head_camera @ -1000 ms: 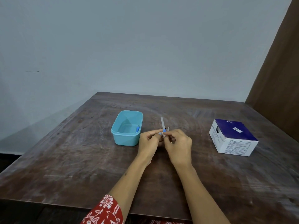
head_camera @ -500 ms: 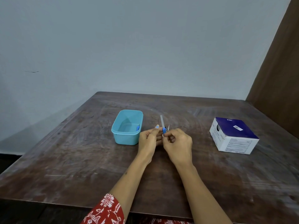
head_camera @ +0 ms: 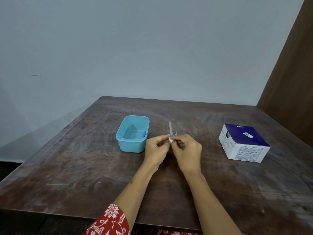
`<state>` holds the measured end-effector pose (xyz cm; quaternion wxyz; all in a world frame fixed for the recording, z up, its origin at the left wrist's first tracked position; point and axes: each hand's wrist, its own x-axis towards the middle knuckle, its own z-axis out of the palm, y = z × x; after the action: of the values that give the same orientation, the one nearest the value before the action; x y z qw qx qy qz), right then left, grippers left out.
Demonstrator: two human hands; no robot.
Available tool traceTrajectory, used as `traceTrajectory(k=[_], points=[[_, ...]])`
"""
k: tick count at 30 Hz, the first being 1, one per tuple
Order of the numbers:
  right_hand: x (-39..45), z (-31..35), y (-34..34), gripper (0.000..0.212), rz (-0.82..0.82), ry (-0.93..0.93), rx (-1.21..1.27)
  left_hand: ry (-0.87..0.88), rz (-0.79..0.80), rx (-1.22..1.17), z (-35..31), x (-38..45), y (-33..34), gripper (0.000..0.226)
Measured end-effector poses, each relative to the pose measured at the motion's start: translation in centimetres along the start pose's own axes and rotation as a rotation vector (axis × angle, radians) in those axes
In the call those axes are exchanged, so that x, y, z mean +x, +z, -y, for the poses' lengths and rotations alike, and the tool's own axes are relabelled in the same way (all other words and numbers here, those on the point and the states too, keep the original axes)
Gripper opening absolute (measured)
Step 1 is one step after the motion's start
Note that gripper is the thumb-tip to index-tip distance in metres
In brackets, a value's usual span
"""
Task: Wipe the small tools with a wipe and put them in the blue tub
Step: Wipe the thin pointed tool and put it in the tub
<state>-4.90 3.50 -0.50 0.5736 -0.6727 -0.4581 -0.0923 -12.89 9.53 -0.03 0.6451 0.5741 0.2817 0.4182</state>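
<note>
Mid-wipe at the middle of a scarred wooden worktop (head_camera: pixel 84 167): left hand (head_camera: pixel 156 148) and right hand (head_camera: pixel 187 150) drawn together, fingers (head_camera: pixel 163 139) curled into pinches around a small tool (head_camera: pixel 170 128) and a scrap of white wipe (head_camera: pixel 171 141). Hard to tell which hand has the tool and which the wipe, so close is the huddle. Thin grey blade upright above the fingertips, blue hub at its foot, a second short point just beside it; metal by the look of it, though too small to be sure.

Just left of the hands, nearer the far edge, the tub (head_camera: pixel 133 134): smooth pale-blue plastic, rounded corners, flared rim, open-topped. Inside, against its right wall, a small blue item (head_camera: pixel 144 134), probably one tool already cleaned and stowed. Judged from that, task partly done; this tool not yet in the tub, and no other loose tools visible on the worktop.

Toward the right edge, well apart, a cardboard box (head_camera: pixel 243 145): glossy dark-blue top, white printed sides, oval opening on the left face.
</note>
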Motion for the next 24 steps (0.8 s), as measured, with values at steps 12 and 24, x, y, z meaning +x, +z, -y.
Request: traceTrajectory(k=[12,24], points=[[0.36,0.43,-0.26,0.022,-0.16,0.083,0.128,0.109,0.046,0.234,0.72,0.11,0.08,0.038],[0.26,0.51,-0.13,0.019,-0.202,0.085,0.123,0.244,-0.006,0.336,0.6,-0.21,-0.01,0.025]])
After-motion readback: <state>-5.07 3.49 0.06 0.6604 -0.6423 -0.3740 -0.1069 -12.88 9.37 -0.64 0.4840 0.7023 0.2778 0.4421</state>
